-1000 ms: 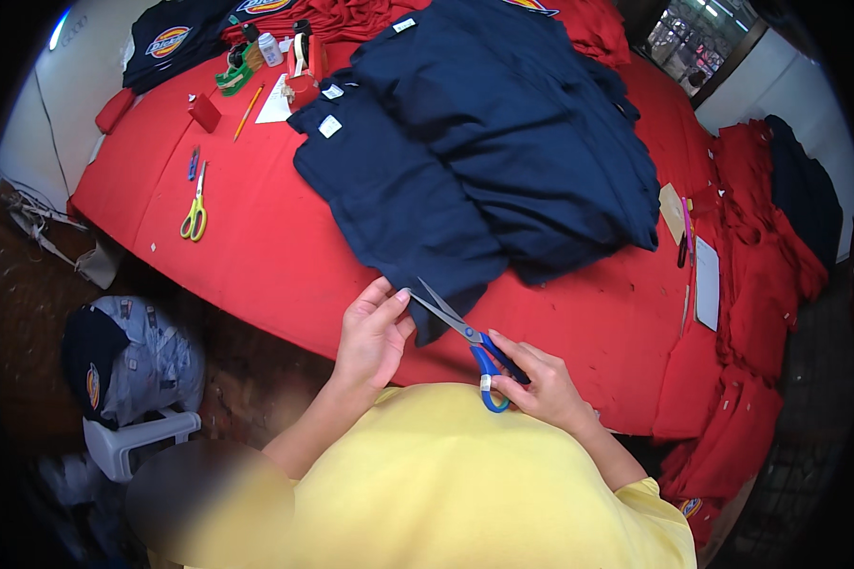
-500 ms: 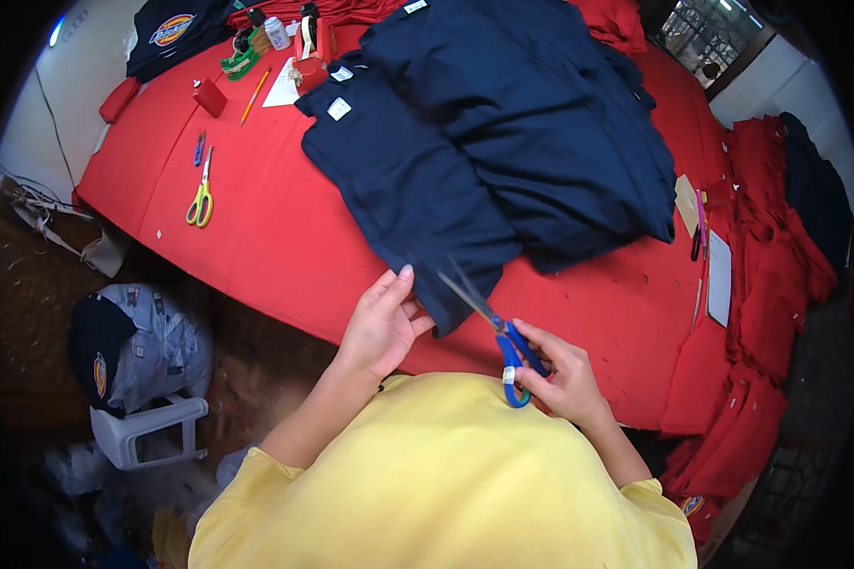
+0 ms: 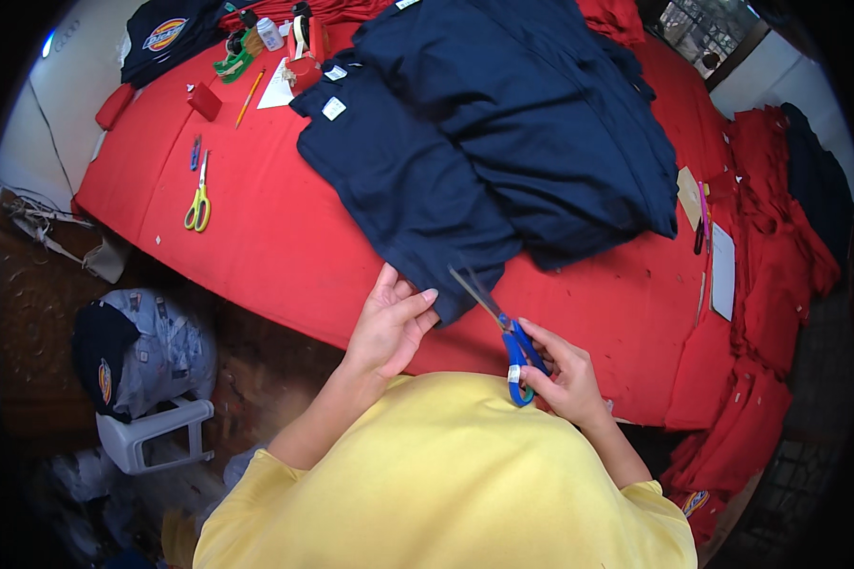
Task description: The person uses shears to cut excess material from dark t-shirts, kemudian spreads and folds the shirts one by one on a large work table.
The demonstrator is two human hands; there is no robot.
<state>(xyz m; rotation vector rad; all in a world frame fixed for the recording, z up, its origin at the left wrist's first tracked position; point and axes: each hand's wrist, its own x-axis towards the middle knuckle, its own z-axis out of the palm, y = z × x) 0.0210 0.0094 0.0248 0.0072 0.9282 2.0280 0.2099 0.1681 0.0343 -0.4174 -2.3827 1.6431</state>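
A navy cloth piece [image 3: 399,180] with small white labels at its far end stretches toward me over the red-covered table. My left hand [image 3: 387,327] pinches its near corner, thumb on top and fingers underneath. In my right hand [image 3: 565,379] are blue-handled scissors [image 3: 516,343], thumb and fingers at the loops. Their blades point up and left, close beside the near edge of the cloth and slightly blurred. Whether the blade tips touch the fabric I cannot tell. Just to the right, a larger navy garment pile [image 3: 550,133] lies partly against the cloth piece.
Yellow-handled scissors [image 3: 198,208], a small blue cutter [image 3: 195,153] and a pencil [image 3: 250,99] lie on the red table cover [image 3: 266,237] at left. A tape dispenser [image 3: 306,66] stands behind. Red garments [image 3: 759,247] line the right edge. A white stool [image 3: 157,436] holds a bagged bundle.
My left thumb has moved right and down over the cloth corner, and the fingers now curl under it. The scissors have shifted slightly right, still in my right hand.
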